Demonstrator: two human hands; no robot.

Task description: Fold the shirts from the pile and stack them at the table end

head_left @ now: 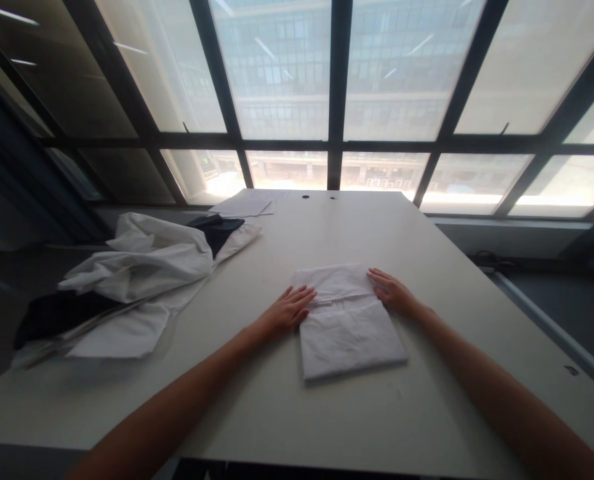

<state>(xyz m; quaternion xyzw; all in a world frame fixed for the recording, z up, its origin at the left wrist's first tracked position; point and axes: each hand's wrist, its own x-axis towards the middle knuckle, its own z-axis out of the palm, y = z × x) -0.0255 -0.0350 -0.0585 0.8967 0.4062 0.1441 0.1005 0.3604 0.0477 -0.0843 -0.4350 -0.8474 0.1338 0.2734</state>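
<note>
A folded white cloth (349, 340) lies flat on the white table (257, 413) in front of me, with a gap across its middle between two folded sections. My left hand (287, 310) rests on its left edge, palm down with the fingers stretched out. On the opposite side my right hand (393, 292) touches the upper right edge, fingers extended and flat. Neither hand grips the cloth. Whether it is a garment or a plain sheet, I cannot tell.
On the left of the table is a loose heap of white fabric (147, 260) with dark fabric (71, 315) under it. White paper sheets (244, 204) lie near the far left corner. Large framed windows (287, 80) stand beyond the table's far edge.
</note>
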